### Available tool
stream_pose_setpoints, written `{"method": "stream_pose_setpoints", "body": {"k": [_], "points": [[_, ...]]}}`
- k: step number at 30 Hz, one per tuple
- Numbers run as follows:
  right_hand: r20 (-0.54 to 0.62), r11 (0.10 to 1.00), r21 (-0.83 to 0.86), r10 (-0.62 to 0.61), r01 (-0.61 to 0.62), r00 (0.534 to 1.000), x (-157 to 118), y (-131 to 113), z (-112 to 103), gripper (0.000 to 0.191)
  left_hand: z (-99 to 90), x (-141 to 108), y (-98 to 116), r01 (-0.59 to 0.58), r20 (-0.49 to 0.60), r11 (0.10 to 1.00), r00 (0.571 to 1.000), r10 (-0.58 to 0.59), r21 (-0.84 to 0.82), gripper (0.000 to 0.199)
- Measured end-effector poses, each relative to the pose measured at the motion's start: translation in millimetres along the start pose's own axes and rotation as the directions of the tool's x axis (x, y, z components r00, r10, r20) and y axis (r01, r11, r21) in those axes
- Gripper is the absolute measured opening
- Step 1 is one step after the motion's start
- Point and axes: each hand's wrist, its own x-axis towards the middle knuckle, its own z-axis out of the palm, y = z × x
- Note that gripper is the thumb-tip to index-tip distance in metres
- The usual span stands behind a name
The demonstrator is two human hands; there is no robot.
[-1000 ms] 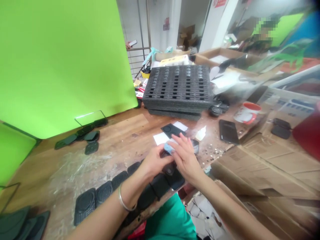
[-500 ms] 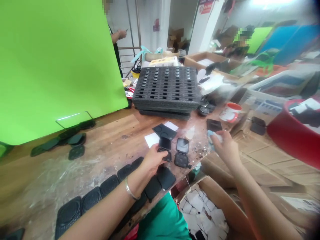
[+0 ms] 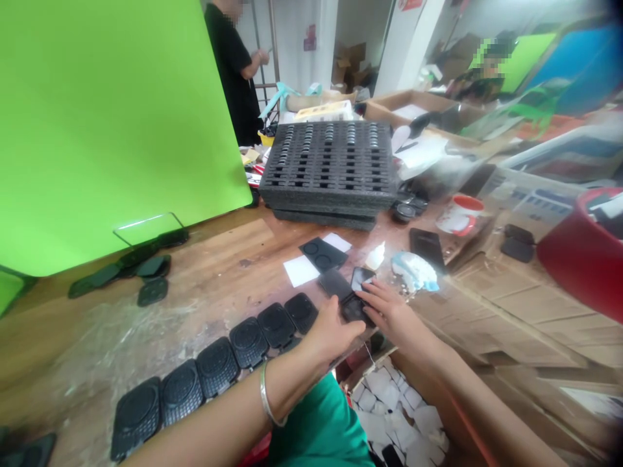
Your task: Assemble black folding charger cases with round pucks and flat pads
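Observation:
My left hand (image 3: 338, 331) is closed on a black hinged case, its flat lid (image 3: 335, 283) tilted up and its base mostly hidden by my fingers. Close against it on the right, my right hand (image 3: 392, 314) has its fingers over a second black case, whose raised lid has a pale, shiny inner face (image 3: 361, 277). My right thumb is hidden. A crumpled blue-and-white cloth (image 3: 413, 271) lies beyond my right hand. Behind the cases are a black card with two rings (image 3: 322, 254) and a white card (image 3: 300, 270). A row of black textured cases (image 3: 182, 389) runs along my left forearm.
A dark foam rack (image 3: 331, 168) with round discs in slots stands at the back. Left rises a green panel (image 3: 121, 117). On the right are a mug (image 3: 460, 215), a red bin (image 3: 584, 259) and cardboard. Below the table edge sits a box of white pieces (image 3: 389, 402). Someone stands behind.
My right hand has let go of the cloth, which now lies on the table, and has come left to the second case. My left hand has moved right with its case.

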Motion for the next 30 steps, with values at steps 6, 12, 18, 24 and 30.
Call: {"method": "stream_pose_setpoints", "body": {"k": [6, 12, 18, 24, 30], "points": [[0.075, 0.989, 0.147, -0.002, -0.009, 0.997, -4, 17, -23, 0.036, 8.7, 9, 1, -0.218, 0.151, 0.624, 0.976, 0.16, 0.75, 0.081], [0.061, 0.968, 0.216, 0.12, -0.13, 0.991, -4, 15, -27, 0.029, 10.9, 9, -8, -0.384, 0.348, 0.378, 0.923, 0.163, 0.842, 0.067], [-0.024, 0.957, 0.246, 0.166, -0.155, 0.986, 1, 20, -31, 0.026, -7.4, 13, -4, -0.39, 0.329, 0.205, 0.903, 0.278, 0.898, 0.046], [-0.066, 0.993, 0.119, 0.024, -0.016, 0.998, 9, 6, -14, 0.035, -14.0, 20, -1, -0.389, 0.338, 0.09, 0.876, 0.345, 0.917, 0.046], [0.003, 0.985, 0.171, -0.015, 0.015, 1.0, 10, 13, -22, 0.021, -13.6, 16, 0, -0.451, 0.4, 0.133, 0.868, 0.294, 0.882, 0.049]]}}
